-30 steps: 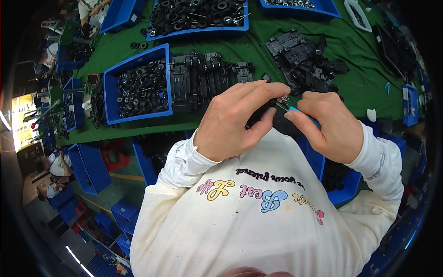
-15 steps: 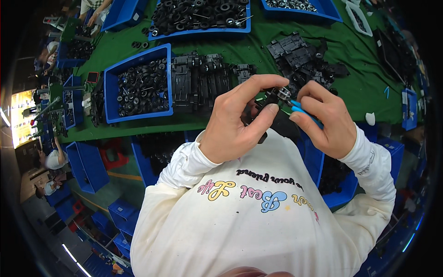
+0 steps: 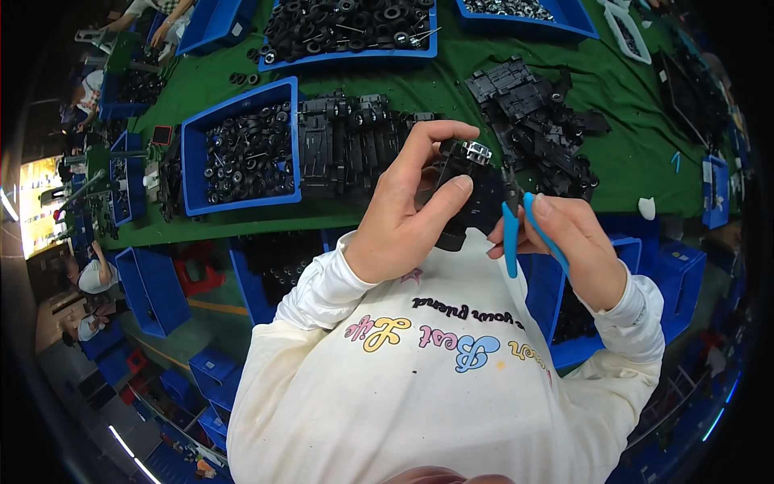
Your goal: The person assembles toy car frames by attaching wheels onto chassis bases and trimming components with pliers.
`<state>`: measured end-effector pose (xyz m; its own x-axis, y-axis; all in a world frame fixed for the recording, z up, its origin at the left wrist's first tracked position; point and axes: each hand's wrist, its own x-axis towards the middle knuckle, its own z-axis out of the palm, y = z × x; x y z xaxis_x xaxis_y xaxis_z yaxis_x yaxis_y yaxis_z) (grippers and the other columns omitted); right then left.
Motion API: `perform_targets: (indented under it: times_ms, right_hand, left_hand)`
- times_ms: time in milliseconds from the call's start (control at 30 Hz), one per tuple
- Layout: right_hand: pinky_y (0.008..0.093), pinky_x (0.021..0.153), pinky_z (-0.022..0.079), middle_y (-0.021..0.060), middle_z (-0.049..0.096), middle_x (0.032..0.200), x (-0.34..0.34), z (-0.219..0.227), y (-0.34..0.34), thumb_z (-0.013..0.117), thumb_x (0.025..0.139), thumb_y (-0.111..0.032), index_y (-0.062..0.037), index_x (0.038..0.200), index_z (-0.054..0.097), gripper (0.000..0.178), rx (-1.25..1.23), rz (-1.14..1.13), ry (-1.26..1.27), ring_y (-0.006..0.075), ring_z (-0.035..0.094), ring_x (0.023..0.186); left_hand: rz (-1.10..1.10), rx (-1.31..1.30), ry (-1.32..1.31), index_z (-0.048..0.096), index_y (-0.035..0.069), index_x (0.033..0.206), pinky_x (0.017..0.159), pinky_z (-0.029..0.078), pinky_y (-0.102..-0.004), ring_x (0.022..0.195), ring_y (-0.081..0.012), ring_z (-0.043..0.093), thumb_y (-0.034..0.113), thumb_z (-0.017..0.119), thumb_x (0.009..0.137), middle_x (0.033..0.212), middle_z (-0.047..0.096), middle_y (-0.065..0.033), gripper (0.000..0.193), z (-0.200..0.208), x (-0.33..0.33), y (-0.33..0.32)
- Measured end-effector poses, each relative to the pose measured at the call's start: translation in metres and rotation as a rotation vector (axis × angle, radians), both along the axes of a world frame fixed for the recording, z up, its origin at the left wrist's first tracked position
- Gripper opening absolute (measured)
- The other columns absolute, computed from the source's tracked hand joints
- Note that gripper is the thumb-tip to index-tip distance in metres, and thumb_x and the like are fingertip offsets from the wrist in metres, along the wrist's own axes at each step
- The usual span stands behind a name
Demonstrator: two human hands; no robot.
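Left hand [image 3: 395,218] pinches a chassis [image 3: 477,202], partly hiding it; right hand [image 3: 584,246] curls fingers round pliers [image 3: 510,242], murky tipped; colourful lettering [image 3: 476,353] on shirt [image 3: 387,411]!

Table [image 3: 629,173], draped in green cloth. Far side, left to right: a blue bin [image 3: 214,28], a wider blue bin [image 3: 355,62], a third blue bin [image 3: 532,28] and a narrow white tray [image 3: 644,55]. Nearer side: a fourth blue bin [image 3: 295,145], small black rings [image 3: 236,79] just beyond it, a row of black moulded parts [image 3: 322,149] beside it; farther right, a loose heap of black pieces [image 3: 516,97].
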<state>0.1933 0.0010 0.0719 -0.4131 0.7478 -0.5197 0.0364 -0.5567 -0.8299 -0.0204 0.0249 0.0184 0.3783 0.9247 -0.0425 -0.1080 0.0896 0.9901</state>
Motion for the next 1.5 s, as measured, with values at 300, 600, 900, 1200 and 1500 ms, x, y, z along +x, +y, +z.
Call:
perform_targets:
  times_ms: [300, 600, 900, 1200, 1500]
  right_hand:
    - [0.0337, 0.059, 0.037, 0.0105, 0.049, 0.070, -0.015, -0.020, -0.003, 0.048, 0.101, -0.023, 0.0055, 0.086, 0.061, 0.035, 0.509, 0.041, -0.277, 0.0218, 0.046, 0.065]
    - [0.0331, 0.062, 0.040, 0.0112, 0.051, 0.077, -0.019, -0.022, -0.008, 0.052, 0.100, -0.019, 0.0052, 0.088, 0.060, 0.028, 0.634, -0.100, -0.305, 0.0221, 0.047, 0.066]
    - [0.0310, 0.068, 0.041, 0.0110, 0.051, 0.086, -0.022, -0.032, -0.015, 0.050, 0.102, -0.023, 0.0046, 0.092, 0.057, 0.030, 0.592, -0.189, -0.245, 0.0211, 0.048, 0.076]
    - [0.0340, 0.068, 0.043, 0.0133, 0.048, 0.084, -0.026, -0.041, -0.017, 0.051, 0.101, -0.027, 0.0051, 0.088, 0.051, 0.035, 0.838, -0.208, -0.316, 0.0238, 0.049, 0.079]
    - [0.0329, 0.056, 0.045, 0.0145, 0.056, 0.077, -0.026, -0.042, -0.019, 0.051, 0.101, -0.032, 0.0033, 0.097, 0.047, 0.036, 0.745, -0.269, -0.303, 0.0250, 0.057, 0.060]
  left_hand:
    - [0.135, 0.221, 0.152, 0.051, 0.003, 0.128, 0.060, 0.049, -0.0251, 0.071, -0.0115, 0.056, 0.000, 0.058, 0.087, 0.105, 0.058, -0.0097, 0.041, 0.003, 0.011, -0.008]
    - [0.152, 0.303, 0.238, 0.050, 0.002, 0.127, 0.060, 0.049, -0.0261, 0.074, -0.0144, 0.055, -0.002, 0.061, 0.083, 0.111, 0.054, -0.0121, 0.046, 0.002, 0.019, -0.013]
    - [0.189, 0.407, 0.180, 0.050, 0.004, 0.128, 0.062, 0.050, -0.0249, 0.087, -0.0158, 0.058, -0.002, 0.065, 0.082, 0.121, 0.051, -0.0149, 0.049, -0.007, 0.024, -0.011]
    - [0.266, 0.660, 0.231, 0.052, 0.007, 0.131, 0.055, 0.047, -0.0226, 0.089, -0.0170, 0.059, 0.000, 0.074, 0.077, 0.125, 0.047, -0.0189, 0.058, -0.021, 0.026, -0.010]
    - [0.191, 0.724, 0.226, 0.048, 0.006, 0.136, 0.050, 0.043, -0.0218, 0.086, -0.0159, 0.056, 0.003, 0.075, 0.077, 0.126, 0.045, -0.0189, 0.065, -0.023, 0.023, -0.009]
